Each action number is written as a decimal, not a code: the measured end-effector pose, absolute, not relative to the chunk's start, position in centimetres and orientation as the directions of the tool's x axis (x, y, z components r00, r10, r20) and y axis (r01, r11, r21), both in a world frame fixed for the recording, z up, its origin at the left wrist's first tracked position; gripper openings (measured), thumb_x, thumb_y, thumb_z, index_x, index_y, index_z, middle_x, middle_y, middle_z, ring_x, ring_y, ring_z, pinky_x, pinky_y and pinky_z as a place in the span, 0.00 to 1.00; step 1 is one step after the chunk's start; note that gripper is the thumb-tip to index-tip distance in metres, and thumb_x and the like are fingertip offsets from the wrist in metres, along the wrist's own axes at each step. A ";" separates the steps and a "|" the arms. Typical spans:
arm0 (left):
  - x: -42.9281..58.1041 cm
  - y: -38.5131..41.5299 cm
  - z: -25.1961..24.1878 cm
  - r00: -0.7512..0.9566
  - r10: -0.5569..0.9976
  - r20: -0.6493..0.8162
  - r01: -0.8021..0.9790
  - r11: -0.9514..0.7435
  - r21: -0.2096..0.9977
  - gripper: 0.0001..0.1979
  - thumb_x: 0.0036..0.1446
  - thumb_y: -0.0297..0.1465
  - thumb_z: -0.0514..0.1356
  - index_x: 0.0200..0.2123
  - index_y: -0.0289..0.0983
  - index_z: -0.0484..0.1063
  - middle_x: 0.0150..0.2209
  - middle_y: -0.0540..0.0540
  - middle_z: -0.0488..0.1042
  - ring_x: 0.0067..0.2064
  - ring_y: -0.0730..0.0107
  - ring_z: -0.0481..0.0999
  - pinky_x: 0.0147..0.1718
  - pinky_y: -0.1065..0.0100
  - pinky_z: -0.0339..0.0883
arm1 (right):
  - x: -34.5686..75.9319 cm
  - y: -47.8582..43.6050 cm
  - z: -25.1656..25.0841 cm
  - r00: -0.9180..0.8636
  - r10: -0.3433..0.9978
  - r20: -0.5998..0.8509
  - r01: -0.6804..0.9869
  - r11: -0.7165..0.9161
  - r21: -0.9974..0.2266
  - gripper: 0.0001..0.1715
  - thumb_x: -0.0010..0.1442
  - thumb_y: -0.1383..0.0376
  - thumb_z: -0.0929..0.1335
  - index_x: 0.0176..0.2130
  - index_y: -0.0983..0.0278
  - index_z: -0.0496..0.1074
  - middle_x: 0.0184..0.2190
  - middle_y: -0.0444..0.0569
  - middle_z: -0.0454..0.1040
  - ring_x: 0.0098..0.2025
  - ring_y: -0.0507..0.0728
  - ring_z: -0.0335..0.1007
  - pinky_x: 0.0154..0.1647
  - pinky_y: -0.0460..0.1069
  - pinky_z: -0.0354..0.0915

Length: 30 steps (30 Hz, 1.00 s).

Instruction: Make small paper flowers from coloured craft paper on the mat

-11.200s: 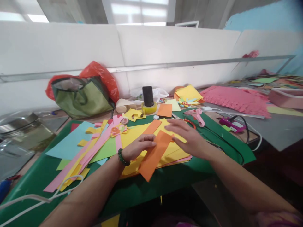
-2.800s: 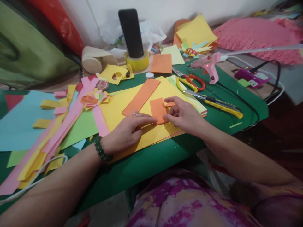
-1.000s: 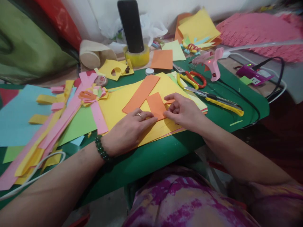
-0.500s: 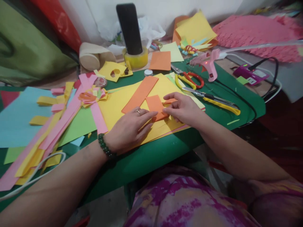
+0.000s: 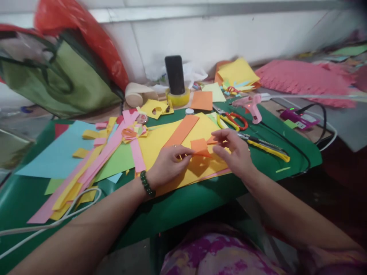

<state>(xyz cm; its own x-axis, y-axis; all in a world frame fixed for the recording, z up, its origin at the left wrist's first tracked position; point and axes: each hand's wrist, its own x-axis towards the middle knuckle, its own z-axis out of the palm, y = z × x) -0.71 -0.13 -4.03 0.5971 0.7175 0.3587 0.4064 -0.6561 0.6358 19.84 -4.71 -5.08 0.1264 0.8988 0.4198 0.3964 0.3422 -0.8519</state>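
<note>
Folded orange paper (image 5: 198, 145) hangs just above a stack of yellow sheets (image 5: 156, 133) near the middle of a green-covered table (image 5: 183, 204). At far left, a green bag (image 5: 83, 72) sits behind a light-blue sheet (image 5: 61, 152), with long pink strips (image 5: 106, 156) and yellow ones lying at a slant beside it. A paper flower (image 5: 133, 132) rests at the upper end of the bundle.

Next comes the left hand (image 5: 172, 163), a dark beaded bracelet (image 5: 147, 184) at its wrist, thumb and forefinger pinched on the paper's near left edge. A second before, that edge lay pressed to the stack; now it is raised, a shadow beneath it. The pressing seems to have paused, and the fold looks free to be turned or adjusted. Beyond, a long orange strip (image 5: 182, 131) lies on the stack, while a phone (image 5: 174, 74) stands in a yellow tape roll (image 5: 179, 99).

To the right, the right hand (image 5: 233, 152) is curved and loosely parted; whether its thumb touches the paper cannot be told. Scissors (image 5: 241, 121), a yellow-handled knife (image 5: 268, 148) and a pink glue gun (image 5: 250, 105) lie past it.
</note>
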 end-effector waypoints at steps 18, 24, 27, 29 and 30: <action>-0.3 -1.8 -2.6 0.551 0.832 0.067 0.257 -0.245 0.935 0.10 0.55 0.31 0.61 0.37 0.36 0.81 0.34 0.47 0.82 0.34 0.67 0.79 0.33 0.72 0.71 | 19.0 -5.1 -5.3 0.010 0.929 0.369 0.323 0.346 -0.881 0.13 0.52 0.60 0.73 0.38 0.62 0.74 0.27 0.46 0.79 0.31 0.55 0.76 0.32 0.47 0.71; -0.5 -1.6 -3.1 0.562 0.810 0.167 0.262 -0.365 0.893 0.11 0.57 0.29 0.59 0.40 0.39 0.81 0.35 0.47 0.82 0.35 0.68 0.79 0.34 0.72 0.71 | 18.9 -5.1 -5.2 -0.002 0.910 0.415 0.348 0.390 -0.853 0.07 0.52 0.61 0.73 0.32 0.62 0.75 0.27 0.46 0.79 0.30 0.54 0.75 0.31 0.46 0.70; -0.6 -1.6 -3.5 0.572 0.783 0.246 0.259 -0.457 0.851 0.10 0.59 0.30 0.59 0.40 0.39 0.81 0.35 0.47 0.82 0.34 0.68 0.79 0.34 0.71 0.71 | 18.9 -5.2 -5.0 -0.017 0.903 0.430 0.371 0.405 -0.836 0.06 0.53 0.61 0.73 0.30 0.62 0.75 0.27 0.46 0.79 0.30 0.54 0.75 0.31 0.46 0.71; -0.6 -1.6 -3.7 0.572 0.756 0.320 0.249 -0.531 0.810 0.10 0.60 0.31 0.58 0.39 0.39 0.81 0.34 0.46 0.82 0.34 0.68 0.79 0.33 0.71 0.71 | 18.9 -5.2 -4.9 -0.032 0.899 0.436 0.378 0.415 -0.827 0.07 0.54 0.61 0.72 0.30 0.62 0.75 0.27 0.45 0.79 0.29 0.53 0.75 0.31 0.46 0.71; -0.6 -1.6 -3.8 0.573 0.737 0.358 0.243 -0.570 0.785 0.10 0.61 0.32 0.58 0.39 0.39 0.80 0.33 0.46 0.82 0.33 0.69 0.79 0.33 0.71 0.71 | 18.9 -5.3 -4.8 -0.037 0.897 0.440 0.380 0.420 -0.824 0.07 0.54 0.61 0.72 0.29 0.62 0.75 0.27 0.45 0.78 0.29 0.53 0.75 0.31 0.46 0.71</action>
